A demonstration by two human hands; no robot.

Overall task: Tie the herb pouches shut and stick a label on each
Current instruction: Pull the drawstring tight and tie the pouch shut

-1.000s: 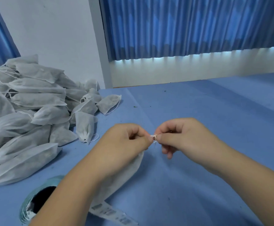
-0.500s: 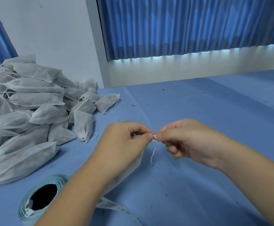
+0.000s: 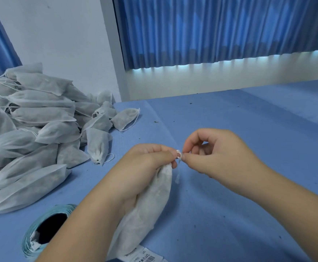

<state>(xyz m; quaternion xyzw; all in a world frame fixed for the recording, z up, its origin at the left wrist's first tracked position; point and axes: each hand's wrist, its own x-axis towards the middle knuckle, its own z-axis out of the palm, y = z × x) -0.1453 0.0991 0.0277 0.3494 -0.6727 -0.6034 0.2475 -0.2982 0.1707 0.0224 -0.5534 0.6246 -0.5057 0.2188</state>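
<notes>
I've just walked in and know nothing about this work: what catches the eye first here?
At the centre, the left hand grips a white fabric herb pouch while the right hand pinches its thin white drawstring. A heap of similar grey-white pouches covers the left of the blue table.

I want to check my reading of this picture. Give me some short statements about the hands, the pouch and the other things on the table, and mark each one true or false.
1. The left hand holds a pouch near its neck. True.
2. The right hand is empty. False: it pinches the string at the pouch's mouth.
3. The pile of pouches lies to the person's right. False: it lies to the left.
4. A label roll lies on the table beside the left forearm. True.
5. The curtain is blue. True.
</notes>
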